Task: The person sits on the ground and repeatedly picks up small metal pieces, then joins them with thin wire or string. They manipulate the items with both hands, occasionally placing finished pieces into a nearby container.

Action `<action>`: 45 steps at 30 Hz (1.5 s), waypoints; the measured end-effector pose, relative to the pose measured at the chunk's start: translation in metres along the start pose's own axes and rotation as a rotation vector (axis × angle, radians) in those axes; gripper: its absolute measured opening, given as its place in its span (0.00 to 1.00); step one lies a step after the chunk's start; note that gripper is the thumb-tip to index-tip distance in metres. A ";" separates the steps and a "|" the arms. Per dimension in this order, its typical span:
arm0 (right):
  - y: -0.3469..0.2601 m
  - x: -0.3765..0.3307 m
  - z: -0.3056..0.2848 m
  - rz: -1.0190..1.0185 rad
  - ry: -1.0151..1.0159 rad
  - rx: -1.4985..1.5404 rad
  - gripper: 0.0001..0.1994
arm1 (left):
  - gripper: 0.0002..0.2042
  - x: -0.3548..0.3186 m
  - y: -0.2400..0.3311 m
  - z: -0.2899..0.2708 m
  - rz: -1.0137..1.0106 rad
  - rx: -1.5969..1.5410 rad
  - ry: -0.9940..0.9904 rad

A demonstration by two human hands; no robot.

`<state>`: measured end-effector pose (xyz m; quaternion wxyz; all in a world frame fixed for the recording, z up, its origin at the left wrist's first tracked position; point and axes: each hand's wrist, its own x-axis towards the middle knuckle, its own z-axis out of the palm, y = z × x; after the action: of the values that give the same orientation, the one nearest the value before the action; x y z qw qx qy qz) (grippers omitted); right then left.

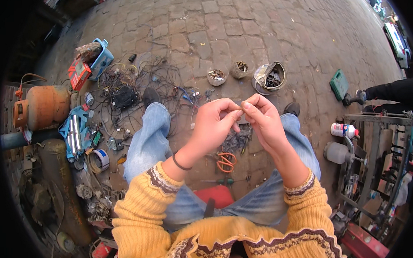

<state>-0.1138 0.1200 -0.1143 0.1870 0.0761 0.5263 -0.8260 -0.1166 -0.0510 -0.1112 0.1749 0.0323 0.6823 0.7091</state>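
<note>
My left hand [215, 123] and my right hand [264, 120] meet in front of me, above the ground between my knees. Thumb and forefinger of each are pinched together, and the fingertips of the two hands touch or nearly touch. Whatever they pinch is too small to make out. Beneath them on the paving lie a coil of orange cord [226, 162] and a screwdriver with a green handle [230, 181]. Past my hands stand a clear tub of small metal bits [216, 76], a second small container [239, 69] and a bucket with dark round parts [270, 78].
Tangled cables [142, 81] spread over the ground at left, near a blue crate [103, 61] and an orange gas cylinder [48, 106]. To the right are a metal rack [374, 148], a white bottle [343, 130] and a green case [339, 84]. Another person's dark sleeve [394, 91] reaches in.
</note>
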 end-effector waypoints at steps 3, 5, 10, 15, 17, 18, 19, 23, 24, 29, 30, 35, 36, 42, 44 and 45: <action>0.000 0.004 0.000 0.024 0.022 0.095 0.05 | 0.04 0.003 0.002 0.001 -0.100 -0.121 -0.001; -0.003 0.004 -0.001 0.033 -0.005 0.113 0.07 | 0.05 0.003 0.003 -0.001 -0.147 -0.148 -0.020; -0.015 0.001 -0.006 0.082 -0.158 0.056 0.17 | 0.08 0.003 0.000 -0.007 -0.202 -0.239 -0.081; -0.018 0.001 -0.014 0.062 -0.203 -0.068 0.16 | 0.08 0.003 -0.003 -0.009 -0.217 -0.235 -0.078; -0.017 0.003 -0.017 0.046 -0.198 -0.085 0.15 | 0.07 0.003 -0.004 -0.008 -0.202 -0.237 -0.085; -0.016 0.003 -0.019 0.049 -0.179 -0.087 0.14 | 0.07 0.003 -0.004 -0.008 -0.199 -0.234 -0.082; -0.015 0.004 -0.020 0.038 -0.179 -0.072 0.14 | 0.07 0.003 -0.005 -0.007 -0.186 -0.214 -0.072; -0.015 0.008 -0.023 0.082 -0.087 0.131 0.13 | 0.07 0.003 -0.005 -0.006 -0.151 -0.176 -0.033; -0.015 0.008 -0.023 0.062 -0.067 0.095 0.12 | 0.07 0.003 -0.005 -0.006 -0.156 -0.174 -0.025; -0.016 0.004 -0.021 0.092 -0.186 -0.090 0.14 | 0.07 0.004 -0.001 -0.012 -0.215 -0.239 -0.123; -0.015 0.005 -0.020 0.123 -0.197 -0.078 0.11 | 0.07 0.004 0.000 -0.014 -0.244 -0.252 -0.171; -0.010 0.010 -0.016 0.014 -0.252 -0.111 0.03 | 0.07 0.005 0.008 -0.030 -0.336 -0.257 -0.295; -0.009 0.012 -0.013 -0.009 -0.245 -0.113 0.03 | 0.07 0.004 0.010 -0.033 -0.325 -0.263 -0.278; 0.002 0.015 0.011 -0.007 -0.058 -0.066 0.04 | 0.05 -0.004 0.011 -0.034 -0.116 -0.001 -0.055; 0.007 0.013 0.019 -0.002 0.022 -0.055 0.04 | 0.04 -0.006 0.008 -0.029 0.075 0.349 0.074; 0.008 0.013 0.021 0.011 0.053 -0.048 0.04 | 0.03 -0.006 0.006 -0.026 0.218 0.419 0.114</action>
<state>-0.1210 0.0953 -0.1162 0.1794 0.0964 0.5502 -0.8098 -0.1200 -0.0780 -0.1060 0.0481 0.1014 0.8156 0.5676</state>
